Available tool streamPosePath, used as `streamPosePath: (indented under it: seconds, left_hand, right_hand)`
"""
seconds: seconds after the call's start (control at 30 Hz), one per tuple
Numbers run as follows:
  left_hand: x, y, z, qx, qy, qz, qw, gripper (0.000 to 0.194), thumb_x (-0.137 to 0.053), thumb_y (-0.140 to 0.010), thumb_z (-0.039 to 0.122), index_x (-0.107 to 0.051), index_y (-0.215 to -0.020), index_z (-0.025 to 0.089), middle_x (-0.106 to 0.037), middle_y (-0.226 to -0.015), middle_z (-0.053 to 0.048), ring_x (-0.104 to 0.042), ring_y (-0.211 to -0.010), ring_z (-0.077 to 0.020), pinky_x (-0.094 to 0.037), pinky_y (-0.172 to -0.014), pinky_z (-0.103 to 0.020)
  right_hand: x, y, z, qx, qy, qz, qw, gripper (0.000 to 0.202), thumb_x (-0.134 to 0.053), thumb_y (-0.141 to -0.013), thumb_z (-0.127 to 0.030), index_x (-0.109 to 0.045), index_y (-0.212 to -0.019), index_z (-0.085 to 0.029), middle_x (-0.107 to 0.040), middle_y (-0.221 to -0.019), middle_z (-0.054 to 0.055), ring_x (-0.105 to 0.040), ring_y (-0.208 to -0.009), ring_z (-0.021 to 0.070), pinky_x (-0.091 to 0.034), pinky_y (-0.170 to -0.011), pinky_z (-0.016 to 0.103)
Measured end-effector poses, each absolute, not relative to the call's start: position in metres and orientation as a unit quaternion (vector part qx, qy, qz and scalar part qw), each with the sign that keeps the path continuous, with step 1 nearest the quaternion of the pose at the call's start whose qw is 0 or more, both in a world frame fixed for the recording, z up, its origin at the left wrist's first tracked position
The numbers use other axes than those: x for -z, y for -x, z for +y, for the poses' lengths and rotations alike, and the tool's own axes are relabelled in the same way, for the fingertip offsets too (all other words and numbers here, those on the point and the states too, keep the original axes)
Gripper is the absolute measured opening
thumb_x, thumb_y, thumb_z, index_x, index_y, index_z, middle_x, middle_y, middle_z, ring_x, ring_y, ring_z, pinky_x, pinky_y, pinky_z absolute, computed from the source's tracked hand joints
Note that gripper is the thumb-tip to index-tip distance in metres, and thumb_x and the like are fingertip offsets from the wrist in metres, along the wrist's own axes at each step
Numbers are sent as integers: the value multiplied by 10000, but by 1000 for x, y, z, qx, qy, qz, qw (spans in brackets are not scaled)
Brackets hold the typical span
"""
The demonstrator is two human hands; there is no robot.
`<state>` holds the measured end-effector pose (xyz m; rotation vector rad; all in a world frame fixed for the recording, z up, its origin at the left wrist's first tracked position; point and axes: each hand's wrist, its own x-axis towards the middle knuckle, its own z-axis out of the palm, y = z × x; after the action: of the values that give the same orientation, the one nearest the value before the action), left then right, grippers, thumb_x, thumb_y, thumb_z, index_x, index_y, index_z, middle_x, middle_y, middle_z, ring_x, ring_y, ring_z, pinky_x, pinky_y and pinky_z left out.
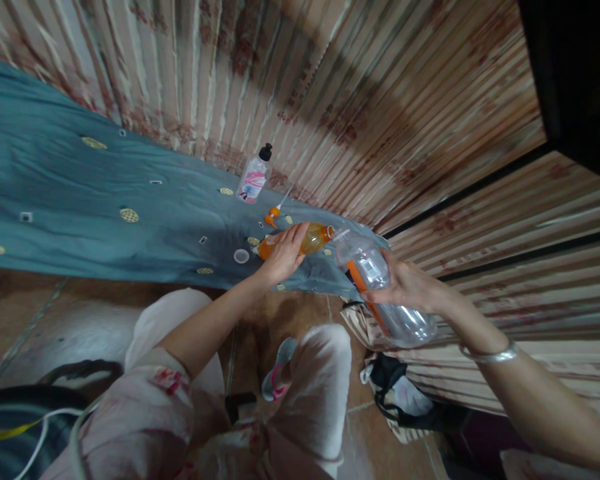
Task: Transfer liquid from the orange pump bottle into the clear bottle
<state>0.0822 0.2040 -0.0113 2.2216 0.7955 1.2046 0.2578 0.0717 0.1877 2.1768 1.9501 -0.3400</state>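
Note:
My left hand is closed around an orange bottle that lies tilted on its side, its open neck pointing right. Facing it, my right hand grips a large clear bottle with an orange label. The two necks are close together; whether they touch I cannot tell. Just above my left hand, an orange pump top with a thin tube rests on the teal cloth. A round whitish cap lies left of the orange bottle.
A clear bottle with a pink label and black top is on the cloth near the pleated curtain. Below are my knees, the tiled floor, a dark tub at lower left and a black-and-white bundle at lower right.

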Motion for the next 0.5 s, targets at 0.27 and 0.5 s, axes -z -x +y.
streamPosePath:
  seconds: [0.27,0.5]
  left_hand:
    - [11,-82,204,-437,-813,293,248,782,-601,-772,79,-221,-1449,172,-413,-1437,-193,-371,-1371,-294,-331,-1111,-481]
    - [11,-83,203,-442,-812,292,244,777,-595,-775,76,-220,-1447,175,-425,-1424,-185,-384,-1360,-291,-341,-1105,-477]
  right_hand:
    - [-187,-257,72,115,-740,655,105,852,-656,-665,-614,-422,-1316,-118,-683,-918,99,-658,-846,292,-492,-692,357]
    - [-189,-253,72,117,-743,650,112,881,-666,-647,-612,-399,-1327,-119,-679,-945,104,-659,-853,296,-494,-695,360]
